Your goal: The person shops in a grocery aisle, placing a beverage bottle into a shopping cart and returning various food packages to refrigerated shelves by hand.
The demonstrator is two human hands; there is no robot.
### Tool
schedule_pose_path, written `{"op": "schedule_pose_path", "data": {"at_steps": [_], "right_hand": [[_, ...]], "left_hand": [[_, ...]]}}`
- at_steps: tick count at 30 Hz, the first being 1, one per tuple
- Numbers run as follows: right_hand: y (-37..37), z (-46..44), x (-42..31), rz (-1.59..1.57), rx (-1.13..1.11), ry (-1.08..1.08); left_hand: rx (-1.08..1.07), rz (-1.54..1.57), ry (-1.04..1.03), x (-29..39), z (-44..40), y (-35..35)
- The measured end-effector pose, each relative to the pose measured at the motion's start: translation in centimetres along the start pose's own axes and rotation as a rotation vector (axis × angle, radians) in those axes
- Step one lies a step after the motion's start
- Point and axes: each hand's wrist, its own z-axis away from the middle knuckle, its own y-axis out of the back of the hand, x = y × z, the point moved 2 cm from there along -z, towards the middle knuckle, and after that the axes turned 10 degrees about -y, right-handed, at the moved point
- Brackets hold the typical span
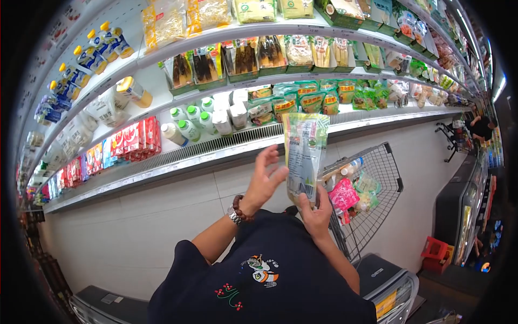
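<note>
A clear plastic food packet with green and yellow edges and printed text stands upright before my chest. Its contents are hard to make out. My right hand grips its lower end, thumb across the front near a barcode. Just left of the packet is my left hand, fingers apart and holding nothing, with a watch and a beaded bracelet on the wrist. To the right of the packet stands a wire shopping cart with a pink package, a bottle and bagged greens inside.
Refrigerated shelves curve across the front, stocked with bottles, red cartons and bagged foods. Behind me are dark freezer cases. A red crate sits at the right, and another person is farther down the aisle.
</note>
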Motion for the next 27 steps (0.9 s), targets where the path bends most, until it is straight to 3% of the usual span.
{"op": "schedule_pose_path", "data": {"at_steps": [1, 4, 5, 6, 9, 12, 13, 16, 19, 25, 27], "right_hand": [[-0.1, -0.3, -0.6, 0.153, -0.028, 0.046], [-1.8, -0.6, -3.4, 0.531, -0.2, 0.488], [-1.8, -1.1, -3.4, 0.511, -0.294, 0.587], [-1.9, -1.5, -3.5, 0.503, -0.227, 0.579], [-2.2, -2.3, -3.4, 0.473, -0.015, 0.482], [-3.4, -4.0, -0.5, -0.337, -0.458, -0.239], [-3.4, -4.1, -0.8, -0.423, -0.55, -0.431], [-4.1, -4.8, 1.4, -0.313, -0.488, -0.287], [-6.0, -5.1, 2.4, -0.357, -0.414, -0.247], [-10.6, -7.0, 3.1, -0.243, -0.609, -0.33], [-12.2, -7.8, 3.0, -0.25, -0.575, -0.211]], "left_hand": [[-0.027, 0.124, -0.015, 0.3, 1.4, -1.9], [-0.008, 0.337, 0.147, 1.1, 2.0, -2.3], [0.017, 0.382, 0.234, 1.1, 1.6, -1.8], [0.01, 0.457, 0.267, 0.5, 0.9, -0.8], [0.008, 0.619, 0.306, -0.5, 0.2, 2.3], [0.01, 0.748, 0.348, 0.4, 0.8, 3.5], [0.004, 0.7, 0.376, 0.0, 0.9, 4.0], [0.028, 0.365, 0.242, -1.5, 1.3, 5.1], [0.083, 0.306, 0.278, -1.3, 1.5, 7.4], [-0.045, 0.219, 0.291, -1.0, -0.5, 14.1], [-0.063, 0.184, 0.237, -1.4, -2.2, 15.5]]}}
